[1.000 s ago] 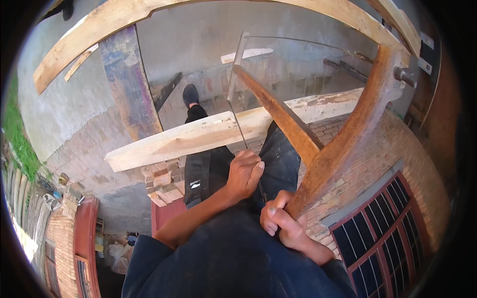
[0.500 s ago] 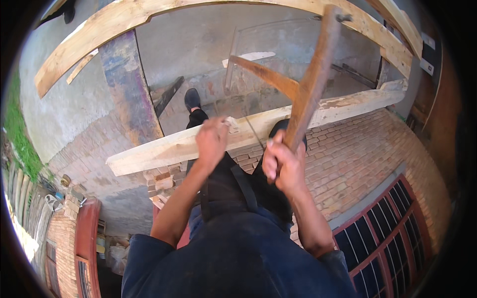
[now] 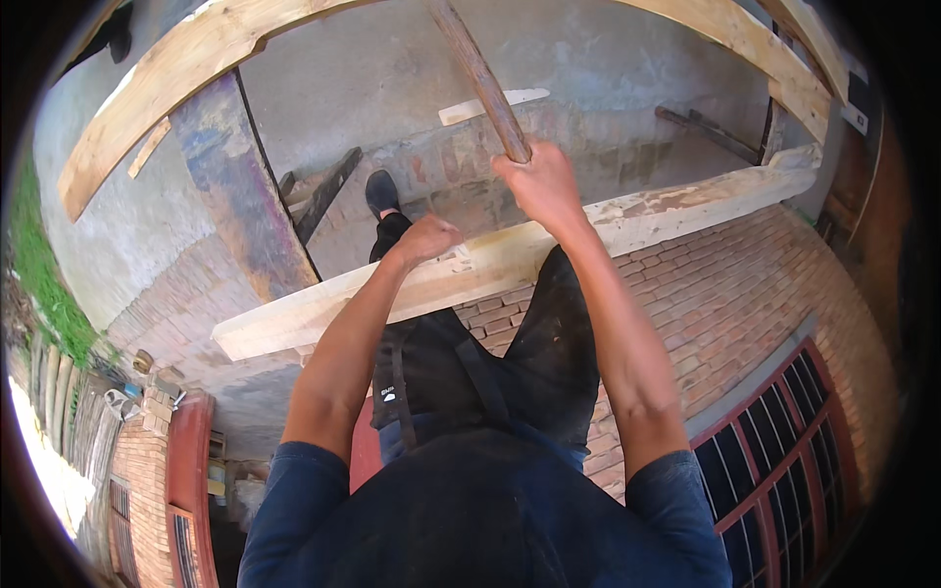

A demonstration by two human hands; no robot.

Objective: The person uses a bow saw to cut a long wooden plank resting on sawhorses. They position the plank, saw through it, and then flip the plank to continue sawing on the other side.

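My right hand (image 3: pixel 541 184) is closed round the lower end of a wooden bar of a frame saw (image 3: pixel 477 76). The bar slants up and left, out over the far side of the beam. The saw's crossbar and blade do not show now. Below it a long pale wooden beam (image 3: pixel 686 206) lies crosswise over my thighs. My left hand (image 3: pixel 429 240) rests at the beam's upper edge, its fingers bent and pressed together against the wood. A rough, cut-looking spot shows beside those fingertips.
Beyond the beam, a long curved plank (image 3: pixel 211 44) arches across the top. A paint-stained board (image 3: pixel 240 176) leans at the left. A pale wood offcut (image 3: pixel 495 106) and a dark wooden piece (image 3: pixel 328 196) lie on the ground. A red-framed barred window (image 3: pixel 784 441) stands lower right.
My right hand has moved up and away from me, over the beam, and the saw has swung left. My left hand has turned flatter against the beam.
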